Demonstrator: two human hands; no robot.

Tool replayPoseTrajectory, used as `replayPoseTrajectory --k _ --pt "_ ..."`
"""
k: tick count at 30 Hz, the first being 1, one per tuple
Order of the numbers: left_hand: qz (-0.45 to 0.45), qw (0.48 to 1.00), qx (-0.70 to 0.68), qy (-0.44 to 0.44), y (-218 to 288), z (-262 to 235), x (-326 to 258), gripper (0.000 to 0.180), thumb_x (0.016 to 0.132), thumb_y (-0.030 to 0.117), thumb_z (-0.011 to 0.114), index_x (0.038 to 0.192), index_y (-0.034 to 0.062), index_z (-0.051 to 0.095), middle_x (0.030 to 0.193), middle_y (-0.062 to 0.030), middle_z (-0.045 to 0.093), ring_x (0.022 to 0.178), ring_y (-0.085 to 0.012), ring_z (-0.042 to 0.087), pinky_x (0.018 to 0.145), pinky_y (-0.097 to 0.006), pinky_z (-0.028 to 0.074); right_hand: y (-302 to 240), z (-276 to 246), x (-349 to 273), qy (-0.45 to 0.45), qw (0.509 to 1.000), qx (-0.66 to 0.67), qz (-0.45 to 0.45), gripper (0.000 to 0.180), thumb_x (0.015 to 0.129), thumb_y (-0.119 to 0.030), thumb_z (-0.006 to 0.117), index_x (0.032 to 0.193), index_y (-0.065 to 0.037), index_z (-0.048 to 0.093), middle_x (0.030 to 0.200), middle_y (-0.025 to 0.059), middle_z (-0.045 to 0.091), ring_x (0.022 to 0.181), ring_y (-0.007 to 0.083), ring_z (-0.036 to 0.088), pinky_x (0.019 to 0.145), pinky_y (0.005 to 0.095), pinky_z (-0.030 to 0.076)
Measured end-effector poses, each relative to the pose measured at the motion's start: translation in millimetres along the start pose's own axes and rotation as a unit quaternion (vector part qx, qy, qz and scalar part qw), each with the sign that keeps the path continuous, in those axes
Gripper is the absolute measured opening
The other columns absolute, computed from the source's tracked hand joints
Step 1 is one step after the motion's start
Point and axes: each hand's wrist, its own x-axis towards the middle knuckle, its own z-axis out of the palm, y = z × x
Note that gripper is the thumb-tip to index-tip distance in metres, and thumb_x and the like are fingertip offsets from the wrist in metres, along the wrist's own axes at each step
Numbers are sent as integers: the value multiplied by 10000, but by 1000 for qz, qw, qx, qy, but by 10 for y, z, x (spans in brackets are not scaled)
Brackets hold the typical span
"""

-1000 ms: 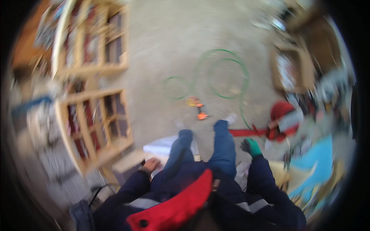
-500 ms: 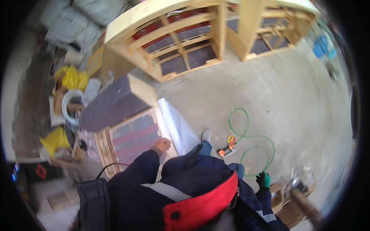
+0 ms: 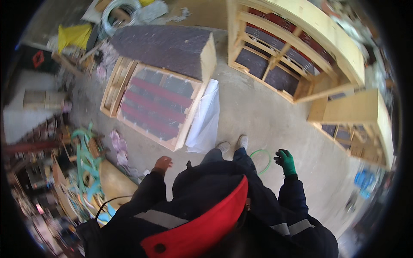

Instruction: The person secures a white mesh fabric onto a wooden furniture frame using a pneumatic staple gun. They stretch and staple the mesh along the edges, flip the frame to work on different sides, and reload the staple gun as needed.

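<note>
My bare left hand (image 3: pixel 162 164) hangs just off the near edge of a wooden furniture frame (image 3: pixel 167 139), fingers loosely apart and holding nothing. Dark red straps run across the frame's inside, and a dark panel (image 3: pixel 163 47) rises along its far side. Beside its right edge a white sheet (image 3: pixel 203 122) drapes to the floor. In a green glove with black fingers, my right hand (image 3: pixel 285 162) is held out over the floor, empty, its fingers slightly spread. A green hose (image 3: pixel 269 163) curves on the floor left of it.
Two more wooden frames (image 3: pixel 275 56) (image 3: pixel 355 124) stand at the far right. Strips and wood scraps (image 3: pixel 88 159) clutter the left. A coil of pale tubing (image 3: pixel 107 19) and a yellow bag (image 3: pixel 74 38) lie at the far left, blue containers (image 3: pixel 365 180) at the right.
My view has turned left, so the frames appear farther right. My left hand has come away from the strapped frame. The tool and scissors on the floor have left view.
</note>
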Motion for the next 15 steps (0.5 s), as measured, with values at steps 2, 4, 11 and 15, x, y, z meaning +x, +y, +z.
replayPoseTrajectory --k 2,4,11,15 --pt "-44 996 -63 53 -262 159 -376 285 1011 264 641 1115 0 666 986 -143 743 834 -263 736 740 -401 611 -323 104 445 -56 997 -53 -8 320 1034 -273 637 1270 -56 638 1140 99 732 866 235 758 731 320 570" --pt "-82 990 -82 77 -502 242 -836 302 1007 274 646 1117 -7 668 990 -147 748 850 -268 742 752 -394 612 -630 255 770 -103 989 -95 -53 338 1024 -289 652 1279 -69 643 1136 87 730 870 223 747 737 315 556" --pt "-96 980 -125 121 -1326 793 -1651 294 1009 247 627 1112 -24 680 1019 -161 753 904 -267 755 806 -396 617 -1237 1267 1133 -165 958 -234 1 360 1013 -326 661 1296 -105 638 1123 52 718 884 176 726 734 304 531" --pt "16 994 41 105 -2209 708 -1981 237 1027 213 572 1115 36 702 1025 -141 734 905 -251 757 754 -376 620 -1153 2326 1139 -233 931 -282 -13 342 1015 -318 660 1283 -107 638 1098 45 714 867 172 725 720 297 524"
